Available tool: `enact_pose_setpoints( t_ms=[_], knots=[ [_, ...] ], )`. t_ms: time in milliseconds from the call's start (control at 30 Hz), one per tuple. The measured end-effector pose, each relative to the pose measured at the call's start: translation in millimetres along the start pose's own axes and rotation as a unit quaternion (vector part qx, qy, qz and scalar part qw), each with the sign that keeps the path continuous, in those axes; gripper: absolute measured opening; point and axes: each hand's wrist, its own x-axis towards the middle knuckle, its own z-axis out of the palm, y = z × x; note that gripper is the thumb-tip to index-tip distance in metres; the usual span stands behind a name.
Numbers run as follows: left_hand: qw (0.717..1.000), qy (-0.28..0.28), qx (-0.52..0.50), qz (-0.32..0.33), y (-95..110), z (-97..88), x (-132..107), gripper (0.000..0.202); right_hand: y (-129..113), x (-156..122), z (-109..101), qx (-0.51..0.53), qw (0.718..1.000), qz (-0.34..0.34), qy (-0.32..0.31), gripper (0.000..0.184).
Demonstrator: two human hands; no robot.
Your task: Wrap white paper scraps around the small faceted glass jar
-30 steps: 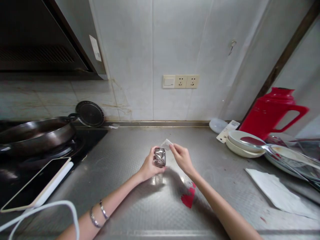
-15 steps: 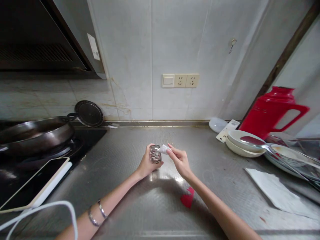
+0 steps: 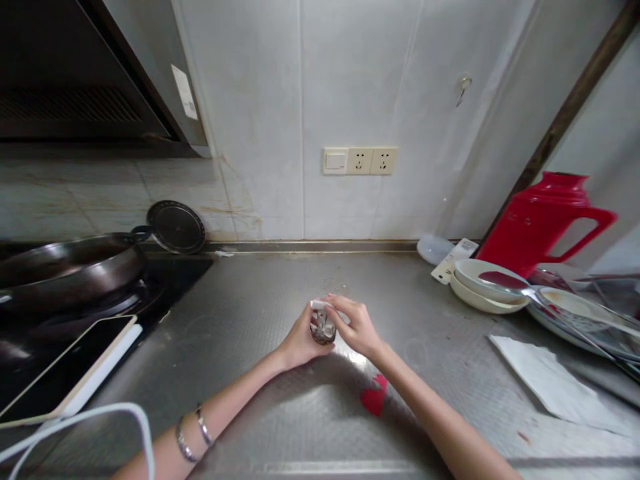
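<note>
- Holding, with left hand [image 3: 300, 341] curled partway open around its side, a small glassy object [image 3: 323, 333], above or on the middle of the metal counter [image 3: 240, 407]; unable to tell which.
- Pinching, with right hand [image 3: 356, 325] bent and fingers nearly together, a white tissue-like piece [image 3: 318, 305] at the object's upper edge; exact fingertip closure hidden.
- Judged at the step of pressing or rubbing.
- Judged to call next for steady left support, light right pressure.

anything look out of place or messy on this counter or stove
The phone lies at the edge of the black cooktop, near the pan, an odd place for electronics. A red scrap with a jagged edge, seemingly torn, lies loose on the metal counter.
</note>
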Motion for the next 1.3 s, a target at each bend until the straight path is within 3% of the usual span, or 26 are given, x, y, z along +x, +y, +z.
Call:
enact_pose_setpoints(
  t_ms=[133, 233, 367, 467, 667, 967, 1100, 1167, 1300],
  knots=[
    [1.0, 0.005, -0.025, 0.004, -5, -0.1, 3, 0.079, -5, -1, 3, 0.032, 0.999, -0.003, -0.003, 0.03],
    [1.0, 0.007, -0.029, -0.007, -6, -2.9, 5, 0.078, -3, -1, 3, 0.047, 0.998, 0.04, 0.013, 0.034],
    [0.999, 0.031, -0.017, -0.034, -1, -6.9, 5, 0.079, 4, 3, -4, 0.054, 0.985, 0.114, 0.114, 0.039],
    [0.997, 0.016, -0.039, -0.06, 3, -5.7, 3, 0.078, 9, 6, -9, 0.019, 0.982, 0.097, 0.159, 0.034],
    [0.996, 0.013, -0.071, -0.055, 9, -1.3, 2, 0.078, 10, 2, -1, 0.033, 0.997, 0.069, 0.021, 0.033],
    [0.995, 0.056, -0.082, -0.025, -10, -0.2, 7, 0.071, 4, -4, 4, 0.025, 0.998, -0.047, -0.03, 0.031],
    [0.991, 0.089, -0.063, -0.072, -17, -1.0, 9, 0.065, 2, -4, 6, 0.02, 0.997, -0.028, -0.065, 0.03],
    [0.987, 0.087, -0.068, -0.114, -16, -2.1, 8, 0.068, 2, -3, 5, 0.015, 0.999, 0.015, -0.043, 0.032],
    [0.983, 0.081, -0.084, -0.141, -9, -2.4, 6, 0.067, 9, 1, 2, 0.005, 0.993, 0.073, 0.098, 0.033]
  ],
)
